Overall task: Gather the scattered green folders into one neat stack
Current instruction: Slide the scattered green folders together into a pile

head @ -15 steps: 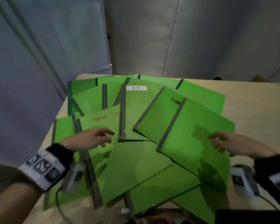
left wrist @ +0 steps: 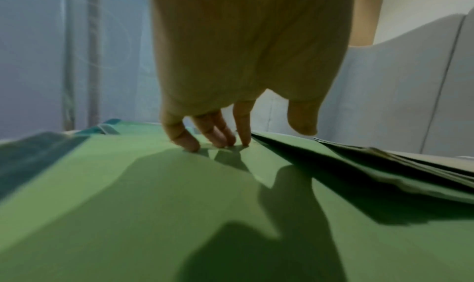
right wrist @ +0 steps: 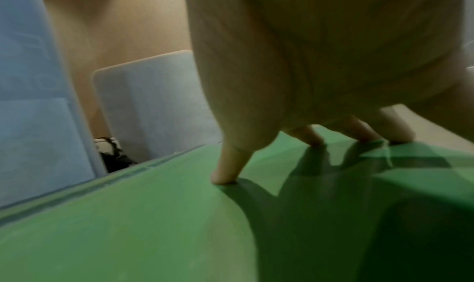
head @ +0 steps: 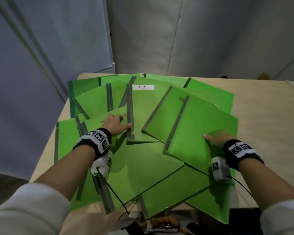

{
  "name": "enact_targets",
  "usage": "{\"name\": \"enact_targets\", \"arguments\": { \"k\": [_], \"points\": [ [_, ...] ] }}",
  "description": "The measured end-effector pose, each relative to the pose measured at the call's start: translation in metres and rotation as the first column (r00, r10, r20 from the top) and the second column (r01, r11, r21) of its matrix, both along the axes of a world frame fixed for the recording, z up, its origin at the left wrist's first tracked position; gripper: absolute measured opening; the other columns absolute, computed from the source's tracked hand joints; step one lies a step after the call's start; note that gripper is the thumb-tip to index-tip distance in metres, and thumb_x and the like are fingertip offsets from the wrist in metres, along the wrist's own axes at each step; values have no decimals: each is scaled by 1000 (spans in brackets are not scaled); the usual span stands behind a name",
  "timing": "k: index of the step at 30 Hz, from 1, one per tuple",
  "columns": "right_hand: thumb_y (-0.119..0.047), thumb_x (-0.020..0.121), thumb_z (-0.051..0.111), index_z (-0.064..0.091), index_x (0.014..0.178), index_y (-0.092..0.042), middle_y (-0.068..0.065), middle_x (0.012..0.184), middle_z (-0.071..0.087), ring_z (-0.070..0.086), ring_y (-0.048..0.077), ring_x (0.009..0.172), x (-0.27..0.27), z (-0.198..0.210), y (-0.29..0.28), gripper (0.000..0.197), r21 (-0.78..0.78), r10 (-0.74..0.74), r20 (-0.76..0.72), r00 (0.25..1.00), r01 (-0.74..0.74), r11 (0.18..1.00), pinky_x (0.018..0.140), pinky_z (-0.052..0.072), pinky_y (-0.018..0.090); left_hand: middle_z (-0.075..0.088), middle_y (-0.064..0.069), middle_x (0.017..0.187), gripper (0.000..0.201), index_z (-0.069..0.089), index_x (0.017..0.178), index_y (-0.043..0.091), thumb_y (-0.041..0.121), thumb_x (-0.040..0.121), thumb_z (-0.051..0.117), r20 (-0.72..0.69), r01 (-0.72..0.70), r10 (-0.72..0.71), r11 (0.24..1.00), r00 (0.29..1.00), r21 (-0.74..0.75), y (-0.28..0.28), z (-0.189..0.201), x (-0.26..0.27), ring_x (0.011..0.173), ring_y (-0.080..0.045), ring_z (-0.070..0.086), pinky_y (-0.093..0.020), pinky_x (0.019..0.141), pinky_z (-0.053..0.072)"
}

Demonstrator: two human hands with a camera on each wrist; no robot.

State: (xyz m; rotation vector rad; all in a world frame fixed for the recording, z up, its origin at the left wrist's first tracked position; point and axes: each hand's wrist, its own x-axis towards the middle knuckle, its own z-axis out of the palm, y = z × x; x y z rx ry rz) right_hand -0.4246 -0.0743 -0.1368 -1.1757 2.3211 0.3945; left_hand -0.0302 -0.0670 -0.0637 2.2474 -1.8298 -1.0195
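Several green folders (head: 148, 167) with grey spines lie fanned and overlapping on a beige table (head: 261, 116). My left hand (head: 115, 124) lies on a folder with orange handwriting (head: 98, 121), its thumb reaching to the grey spine of the folder labelled "IT" (head: 143, 107). In the left wrist view the left hand (left wrist: 246, 136) touches the green cover (left wrist: 153, 185) with straight fingertips and the thumb is lifted. My right hand (head: 217, 138) rests on the top right folder (head: 202, 122). In the right wrist view the right hand (right wrist: 256, 144) presses thumb and spread fingers on that cover (right wrist: 153, 215).
The fan overhangs the table's near edge (head: 129, 207) and nearly reaches its left edge (head: 46, 150). Grey panel walls (head: 176, 39) stand behind the table and a blue-grey one (head: 32, 65) at the left. Bare table lies to the right of the folders.
Both hands have reached further forward. The left hand now covers the orange writing, and the right hand has slid inward onto the right folder's cover.
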Motion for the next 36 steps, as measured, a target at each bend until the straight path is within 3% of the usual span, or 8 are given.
{"name": "enact_targets", "arguments": {
  "k": [5,9,14,18,21,24,31,36],
  "points": [
    [-61,79,54,16,150,-10,27,154,18,19,41,143,78,52,14,95,-123,92,73,993,-82,989,114,23,55,54,-19,131,52,40,133,-2,16,88,60,-262,-146,152,988,953,42,-5,-4,-23,118,-32,56,-28,92,46],
    [-69,75,53,10,150,-2,28,155,13,15,40,145,80,52,8,109,-102,18,28,999,-15,995,115,20,50,56,-23,125,58,34,135,-1,7,85,62,-349,-174,193,981,917,85,-8,3,-22,112,-34,59,-43,96,51],
    [-71,73,52,20,145,6,29,154,15,16,41,143,69,50,8,111,-150,-14,22,1000,17,989,115,20,50,54,-24,125,58,30,139,2,3,87,56,-408,-109,157,984,900,137,4,8,-9,102,-32,59,-30,74,52],
    [-64,70,63,23,145,4,30,155,8,8,43,145,78,50,-5,109,-159,-1,79,997,13,987,115,16,53,56,-4,88,38,46,123,1,4,87,57,-319,-27,92,979,943,203,20,10,15,78,-15,56,-20,61,46],
    [-60,67,68,20,147,2,29,155,6,6,43,145,92,47,-16,112,-184,16,144,989,11,983,116,17,53,54,-11,112,22,55,93,15,21,79,70,-67,-97,112,976,991,197,34,11,39,106,-27,51,-30,80,46],
    [-57,65,72,22,145,2,28,152,14,12,42,143,105,47,-24,112,-209,19,181,983,20,978,114,22,53,24,-16,140,58,53,114,20,35,65,81,-10,-270,275,949,961,160,41,6,59,133,-38,25,-50,112,28],
    [-48,41,83,27,145,-7,21,152,27,25,38,142,131,55,-32,126,-229,60,387,920,33,973,112,30,54,17,-17,147,65,47,129,15,24,73,77,-238,-538,520,843,820,-12,33,0,55,138,-36,18,-46,116,26],
    [-41,58,83,25,146,-8,19,151,26,24,35,142,152,48,-23,111,-288,134,413,901,-11,958,114,28,51,18,-21,149,87,21,147,7,24,78,72,-242,-611,581,788,777,-70,23,-6,53,139,-37,22,-50,113,30]
  ]
}}
